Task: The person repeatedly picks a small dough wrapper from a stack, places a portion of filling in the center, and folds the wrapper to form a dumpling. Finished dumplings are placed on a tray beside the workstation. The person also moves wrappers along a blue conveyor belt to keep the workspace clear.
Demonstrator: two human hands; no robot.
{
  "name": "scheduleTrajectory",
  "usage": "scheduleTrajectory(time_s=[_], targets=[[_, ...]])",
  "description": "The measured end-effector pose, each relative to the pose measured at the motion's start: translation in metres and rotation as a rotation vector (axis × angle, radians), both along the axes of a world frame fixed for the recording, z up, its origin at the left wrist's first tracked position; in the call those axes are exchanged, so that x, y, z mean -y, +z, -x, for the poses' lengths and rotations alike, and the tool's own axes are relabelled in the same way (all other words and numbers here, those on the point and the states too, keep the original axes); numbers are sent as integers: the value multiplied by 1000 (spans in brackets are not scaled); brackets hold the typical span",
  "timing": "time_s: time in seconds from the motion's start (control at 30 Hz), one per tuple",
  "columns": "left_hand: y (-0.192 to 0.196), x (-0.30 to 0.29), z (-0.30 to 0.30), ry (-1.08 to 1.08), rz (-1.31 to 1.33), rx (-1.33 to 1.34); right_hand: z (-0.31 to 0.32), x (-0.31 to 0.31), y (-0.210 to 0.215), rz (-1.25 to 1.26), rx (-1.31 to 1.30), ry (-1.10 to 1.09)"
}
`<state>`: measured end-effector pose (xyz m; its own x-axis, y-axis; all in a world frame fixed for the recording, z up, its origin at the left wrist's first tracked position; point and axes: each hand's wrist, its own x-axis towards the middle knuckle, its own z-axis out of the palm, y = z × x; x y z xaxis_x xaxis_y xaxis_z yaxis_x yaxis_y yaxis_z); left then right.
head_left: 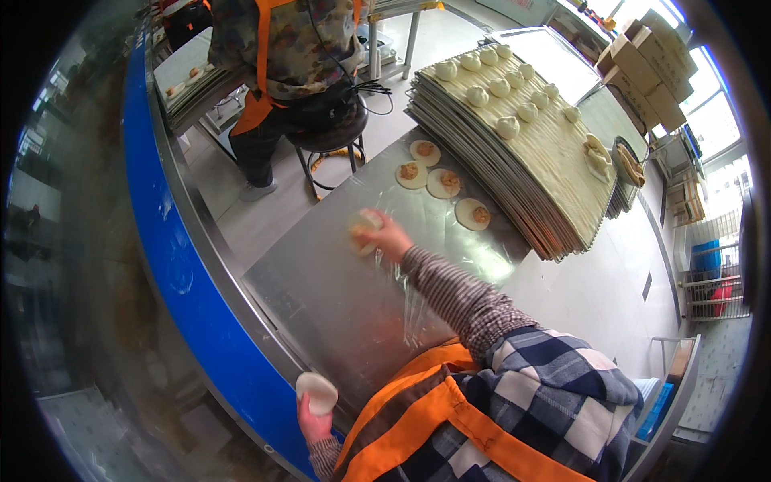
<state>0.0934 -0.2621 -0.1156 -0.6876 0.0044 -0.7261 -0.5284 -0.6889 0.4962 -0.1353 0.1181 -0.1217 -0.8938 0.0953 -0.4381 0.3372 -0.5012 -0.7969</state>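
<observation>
My left hand, low near the table's left edge, grips a round, flat dough wrapper, its pale face showing. My right arm reaches across the steel tabletop. At its far end my right hand has its fingers closed at a filled dough wrapper, partly covered and blurred. Beyond that hand lie several more wrappers, each with a spot of orange-brown filling.
A tall stack of trays stands at the right, its top bearing several shaped buns. A blue-edged machine runs along the left. A co-worker in an orange apron sits on a stool ahead. Cardboard boxes are piled far right.
</observation>
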Motion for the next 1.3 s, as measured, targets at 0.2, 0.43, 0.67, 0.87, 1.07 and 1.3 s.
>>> scheduleTrajectory(time_s=[0.2, 0.43, 0.67, 0.87, 1.07, 1.3], targets=[[4, -125, 97, -449, -34, -110, -7, -132, -26, -640, 210, -118], [-19, -271, 136, -730, -95, -69, -112, -129, 1, -625, 32, 152], [-19, -414, 120, -1081, -239, -77, -200, -212, -16, -480, 103, -118], [-14, -376, 117, -1213, 68, -50, -222, -264, -30, -1383, 74, -188], [-5, -254, 117, -676, 315, -137, -200, -176, 6, -1136, -171, 57], [-6, -130, 101, -342, 469, -196, -78, -7, 19, -1139, -547, 731]])
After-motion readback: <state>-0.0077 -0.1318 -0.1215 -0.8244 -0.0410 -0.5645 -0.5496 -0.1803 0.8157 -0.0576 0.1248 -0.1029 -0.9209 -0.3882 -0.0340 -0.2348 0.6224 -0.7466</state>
